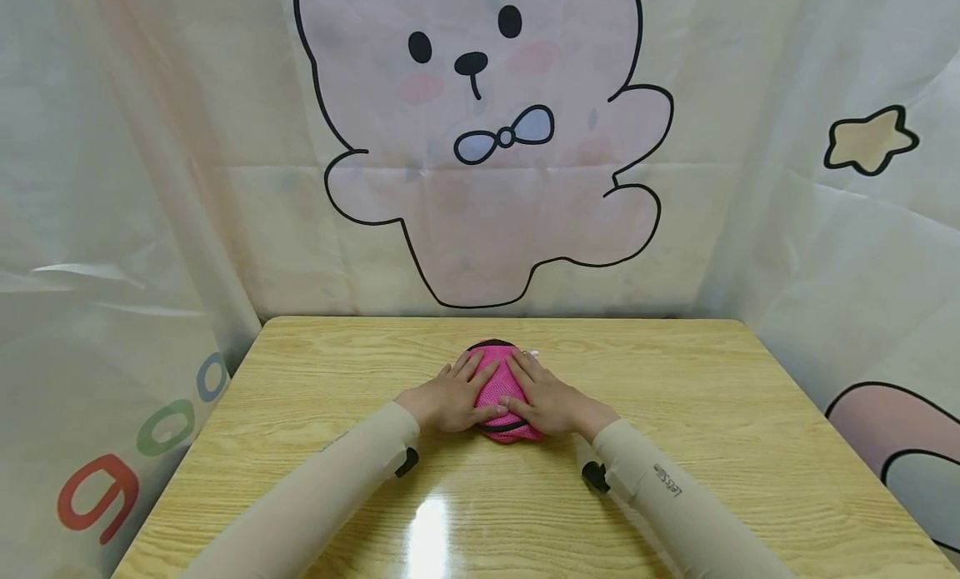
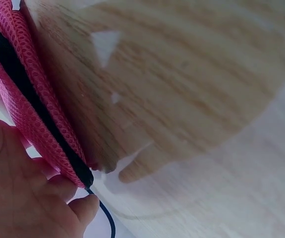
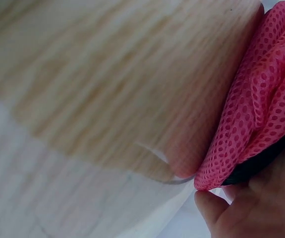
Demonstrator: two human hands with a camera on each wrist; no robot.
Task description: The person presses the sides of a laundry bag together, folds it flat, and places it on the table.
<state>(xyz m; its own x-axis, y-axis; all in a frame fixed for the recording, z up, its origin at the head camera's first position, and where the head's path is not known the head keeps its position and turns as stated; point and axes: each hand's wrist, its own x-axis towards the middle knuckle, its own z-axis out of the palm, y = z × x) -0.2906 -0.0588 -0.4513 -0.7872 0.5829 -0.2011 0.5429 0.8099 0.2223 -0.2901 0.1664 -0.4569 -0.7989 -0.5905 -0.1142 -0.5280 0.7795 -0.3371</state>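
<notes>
A pink mesh pouch [image 1: 501, 386] with black trim lies on the table, between and under both hands. My left hand [image 1: 453, 398] rests on its left side, fingers spread and fairly straight. From the other side my right hand [image 1: 557, 401] presses on it in the same way, and the two thumbs nearly meet over the mesh. The left wrist view has a black band along the pouch's edge [image 2: 38, 106] and a thin black cord [image 2: 111, 218] hanging near the fingers. Folded, bunched mesh [image 3: 246, 109] shows in the right wrist view. Whether anything is inside is hidden.
The wooden table [image 1: 300, 412] spreads out on all sides of the pouch, with a bright reflection near its front. A printed curtain [image 1: 262, 129] hangs behind the table and along both sides. Black straps [image 1: 596, 477] sit at both wrists.
</notes>
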